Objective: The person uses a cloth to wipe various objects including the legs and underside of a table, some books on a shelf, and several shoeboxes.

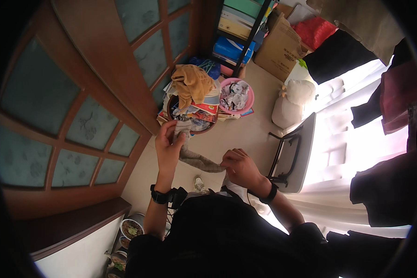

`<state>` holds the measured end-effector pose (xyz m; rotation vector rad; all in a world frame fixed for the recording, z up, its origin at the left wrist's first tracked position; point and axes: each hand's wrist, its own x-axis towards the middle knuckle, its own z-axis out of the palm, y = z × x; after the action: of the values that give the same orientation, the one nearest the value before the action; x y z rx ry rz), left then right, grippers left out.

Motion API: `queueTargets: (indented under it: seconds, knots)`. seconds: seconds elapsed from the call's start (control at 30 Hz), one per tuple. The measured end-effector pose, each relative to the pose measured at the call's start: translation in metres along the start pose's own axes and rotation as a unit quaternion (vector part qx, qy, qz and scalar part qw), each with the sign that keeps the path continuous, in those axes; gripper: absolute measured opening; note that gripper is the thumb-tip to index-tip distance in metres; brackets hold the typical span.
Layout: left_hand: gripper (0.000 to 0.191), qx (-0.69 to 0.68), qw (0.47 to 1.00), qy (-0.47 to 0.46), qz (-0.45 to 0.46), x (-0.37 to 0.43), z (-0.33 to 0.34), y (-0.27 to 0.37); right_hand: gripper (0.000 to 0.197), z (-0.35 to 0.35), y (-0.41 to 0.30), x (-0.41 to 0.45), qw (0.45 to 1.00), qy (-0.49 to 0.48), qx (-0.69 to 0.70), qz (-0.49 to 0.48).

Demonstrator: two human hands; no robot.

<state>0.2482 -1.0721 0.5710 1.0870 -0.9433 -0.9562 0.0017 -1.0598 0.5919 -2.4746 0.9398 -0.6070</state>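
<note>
A grey knitted piece, probably a long sock (198, 161), hangs in a sagging curve between my two hands. My left hand (168, 144) pinches its upper end, where the fabric is bunched between thumb and fingers. The other end is gripped by the fingertips of my right hand (245, 170). Beyond my left hand stands a round brown basket (212, 129), partly hidden, with magazines and crumpled cloth in it. A tan cloth (191, 83) lies heaped on the pile of magazines there. Beside it, a pink basin (251, 100) holds white and grey clothing.
Glazed wooden doors (90, 135) run along the left. On the right are a folded table (304, 163), a white plush toy (292, 100) and dark hanging clothes (385, 191). A cardboard box (278, 48) and a black shelf rack (248, 38) stand ahead. Potted plants (132, 227) sit lower left.
</note>
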Motion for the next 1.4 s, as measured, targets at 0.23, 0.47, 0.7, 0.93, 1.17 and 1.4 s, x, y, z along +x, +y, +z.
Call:
queueTargets:
  seconds: [0.23, 0.47, 0.7, 0.93, 1.17, 1.4]
  knots:
    - [0.032, 0.004, 0.986, -0.163, -0.041, -0.022, 0.077, 0.014, 0.034, -0.039, -0.007, 0.025, 0.972, 0.171, 0.152, 0.050]
    - [0.032, 0.026, 0.983, -0.173, -0.058, -0.016, 0.099, 0.007, 0.030, -0.036, 0.027, 0.025, 0.864, 0.266, 0.380, 0.195]
    - [0.036, 0.098, 0.973, -0.204, -0.032, 0.001, 0.120, -0.018, 0.032, -0.040, 0.067, 0.032, 0.949, 0.171, 0.212, 0.160]
    - [0.042, 0.030, 0.972, -0.163, -0.169, 0.014, 0.158, -0.091, 0.036, -0.034, 0.155, 0.032, 0.938, 0.060, 0.236, 0.248]
    - [0.047, 0.285, 0.946, -0.129, -0.085, 0.030, 0.221, -0.171, 0.027, -0.052, 0.243, 0.029, 0.937, 0.036, 0.148, 0.314]
    - [0.046, 0.369, 0.912, -0.157, -0.082, 0.084, 0.281, -0.261, 0.019, -0.088, 0.325, 0.015, 0.939, -0.003, 0.136, 0.317]
